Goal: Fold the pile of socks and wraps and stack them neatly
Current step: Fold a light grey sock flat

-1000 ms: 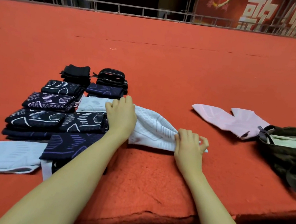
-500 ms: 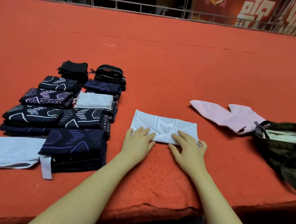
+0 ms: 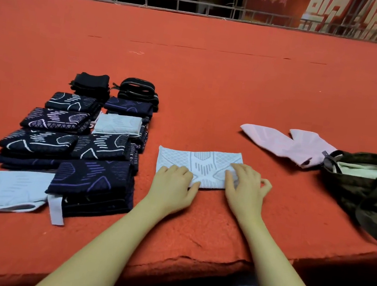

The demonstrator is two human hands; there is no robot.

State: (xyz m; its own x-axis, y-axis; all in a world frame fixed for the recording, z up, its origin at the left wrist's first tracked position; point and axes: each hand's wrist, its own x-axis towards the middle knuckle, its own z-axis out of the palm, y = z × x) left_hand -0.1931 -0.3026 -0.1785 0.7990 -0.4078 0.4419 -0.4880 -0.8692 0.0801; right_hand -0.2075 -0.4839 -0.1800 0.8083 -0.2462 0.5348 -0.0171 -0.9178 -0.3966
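Near the front edge of the red table (image 3: 216, 78) lies a white wrap (image 3: 199, 167), folded to a flat rectangle, patterned face up. Both hands sit on its near edge. Left hand (image 3: 172, 185): fingers laid fairly straight on the wrap's near left corner, pressing down, likely to set the crease. Right hand (image 3: 245, 188): fingers bent, tips on the near right part; they seem to be pinching or tucking the cloth there, but whether they grip it or only press I cannot tell. Thumb and forefinger curl off the right end.

Placement reads as a work lane: the wrap lies in the gap between done and undone goods. Left of it, the stack (image 3: 72, 145) of folded pieces stands in rows, mostly dark with pale line patterns, two or three white ones mixed in, kept just clear of the wrap so the next piece can slide over. Well to the right, a pink pair (image 3: 287, 145) lies loose and unfolded, probably next, touching the mouth of a camouflage bag (image 3: 370, 194).

Hidden or unclear: layers inside the wrap; how deep each pile is; a pale strap end (image 3: 56, 211) poking from under the nearest dark pile, source unseen. Bag is cut off at the right edge, contents only a pale lining. Background dark; a banner (image 3: 336, 13) shows partly.
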